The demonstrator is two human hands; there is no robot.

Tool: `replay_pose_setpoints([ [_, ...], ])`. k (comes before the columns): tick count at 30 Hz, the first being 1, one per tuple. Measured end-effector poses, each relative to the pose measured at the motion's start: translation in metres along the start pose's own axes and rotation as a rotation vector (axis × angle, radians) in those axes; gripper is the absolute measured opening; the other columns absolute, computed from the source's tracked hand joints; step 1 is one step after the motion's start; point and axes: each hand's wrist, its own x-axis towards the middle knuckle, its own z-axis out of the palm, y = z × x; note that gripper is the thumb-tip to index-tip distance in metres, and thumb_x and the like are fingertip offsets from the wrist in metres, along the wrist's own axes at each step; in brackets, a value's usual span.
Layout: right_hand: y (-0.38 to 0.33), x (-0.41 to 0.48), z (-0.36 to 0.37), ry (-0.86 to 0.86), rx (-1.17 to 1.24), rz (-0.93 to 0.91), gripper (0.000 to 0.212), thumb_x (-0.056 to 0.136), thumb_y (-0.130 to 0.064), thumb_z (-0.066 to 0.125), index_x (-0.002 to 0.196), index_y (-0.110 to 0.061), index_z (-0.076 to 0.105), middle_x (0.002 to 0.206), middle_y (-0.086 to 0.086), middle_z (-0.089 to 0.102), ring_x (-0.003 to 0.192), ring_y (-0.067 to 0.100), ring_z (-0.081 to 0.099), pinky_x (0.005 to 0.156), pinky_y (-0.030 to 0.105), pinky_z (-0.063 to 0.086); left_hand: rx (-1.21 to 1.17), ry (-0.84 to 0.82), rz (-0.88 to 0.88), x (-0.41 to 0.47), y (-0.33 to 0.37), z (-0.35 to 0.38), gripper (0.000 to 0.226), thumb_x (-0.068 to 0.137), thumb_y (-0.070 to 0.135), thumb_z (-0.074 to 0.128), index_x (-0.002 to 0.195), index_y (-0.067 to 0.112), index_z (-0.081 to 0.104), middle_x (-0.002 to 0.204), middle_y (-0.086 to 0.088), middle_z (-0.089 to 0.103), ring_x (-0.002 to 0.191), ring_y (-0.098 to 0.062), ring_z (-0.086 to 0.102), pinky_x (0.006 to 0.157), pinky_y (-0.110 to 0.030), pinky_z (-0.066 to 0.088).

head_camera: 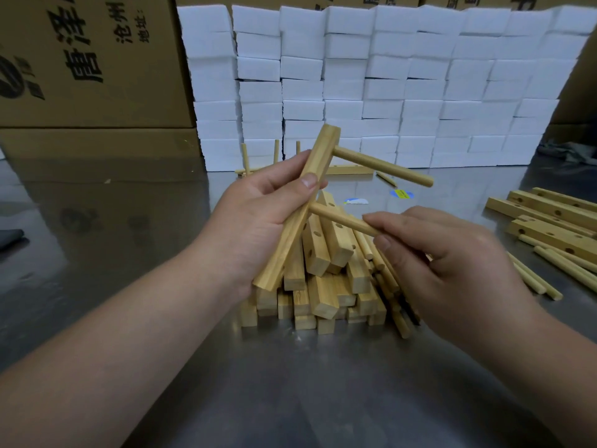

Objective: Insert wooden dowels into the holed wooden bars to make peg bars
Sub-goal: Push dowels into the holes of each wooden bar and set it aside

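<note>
Above the tabletop (97, 253), left hand (258, 208) grips a holed bar (303, 202) while right hand (445, 250) pinches a dowel (339, 218) at its hole

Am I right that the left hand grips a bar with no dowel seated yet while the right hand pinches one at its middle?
No: the head view shows one dowel already seated near the bar's top. The left hand grips it; the right hand pinches a second dowel at its middle.
</note>
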Motion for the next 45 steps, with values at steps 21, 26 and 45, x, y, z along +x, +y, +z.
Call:
replay_pose_setpoints([
  [21, -0.007, 0.0, 0.005, -0.006, 0.982, 0.578, 0.022, 0.087, -0.004, 0.049, 0.081, -0.005, 0.07, 0.052, 0.002, 0.051, 0.036, 0.009, 0.026, 0.044, 0.029, 0.014, 0.164, -0.279, 0.123, 0.004, -0.001, -0.01, 0.054, 0.073, 0.021, 0.042, 0.119, 0.047, 0.05, 0.084, 0.009, 0.066, 0.058, -0.009, 0.051, 0.054, -0.02, 0.044],
  [26, -0.008, 0.001, 0.005, 0.005, 1.026, 0.592, 0.017, 0.079, -0.011, 0.053, 0.086, -0.009, 0.069, 0.054, 0.003, 0.054, 0.034, 0.008, 0.029, 0.04, 0.023, 0.019, 0.192, -0.284, 0.098, 0.005, -0.002, -0.009, 0.049, 0.075, 0.027, 0.041, 0.111, 0.06, 0.047, 0.065, 0.009, 0.054, 0.053, -0.009, 0.044, 0.05, -0.019, 0.04],
  [45, 0.026, 0.01, -0.004, -0.033, 0.154, 0.627, 0.016, 0.083, -0.023, 0.051, 0.081, -0.031, 0.065, 0.059, -0.013, 0.063, 0.04, 0.003, 0.049, 0.037, 0.018, 0.038, -0.175, 0.262, -0.067, 0.017, -0.012, -0.013, 0.012, 0.092, 0.022, 0.054, 0.094, 0.016, 0.064, 0.064, 0.004, 0.066, 0.046, -0.009, 0.053, 0.041, -0.016, 0.04],
])
